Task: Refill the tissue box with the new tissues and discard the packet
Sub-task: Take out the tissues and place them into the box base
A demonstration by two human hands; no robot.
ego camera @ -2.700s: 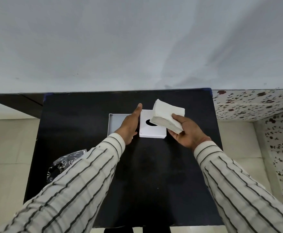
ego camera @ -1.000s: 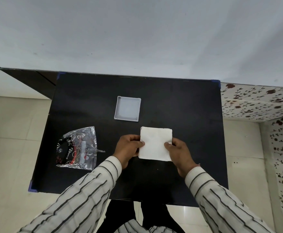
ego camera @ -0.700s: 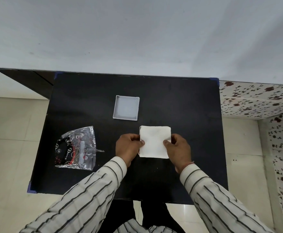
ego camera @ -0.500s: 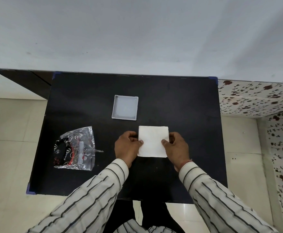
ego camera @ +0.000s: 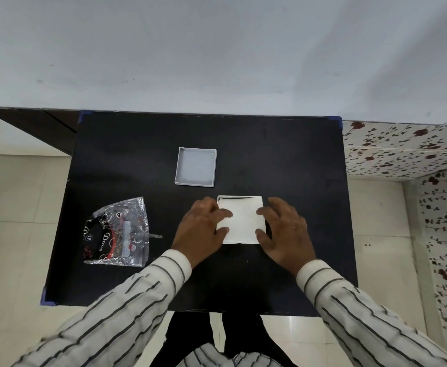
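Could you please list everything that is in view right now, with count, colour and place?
table: one, black with blue corner tape, centre of view against the white wall
tissue box: one, white, near middle of the table; only its rim shows around the tissues
tissues: one white stack, sitting in the tissue box between both hands
box lid: one, white-grey, lying open side up just behind and left of the tissue box
packet: one, clear plastic with black and red print, crumpled on the table's left side
floor: pale tiles, both sides of the table
flowered surface: white with dark red flowers, at right
left hand: one, fingers spread on the stack's left edge
right hand: one, fingers spread on the stack's right edge
sleeves: two, white with dark stripes, bottom of view
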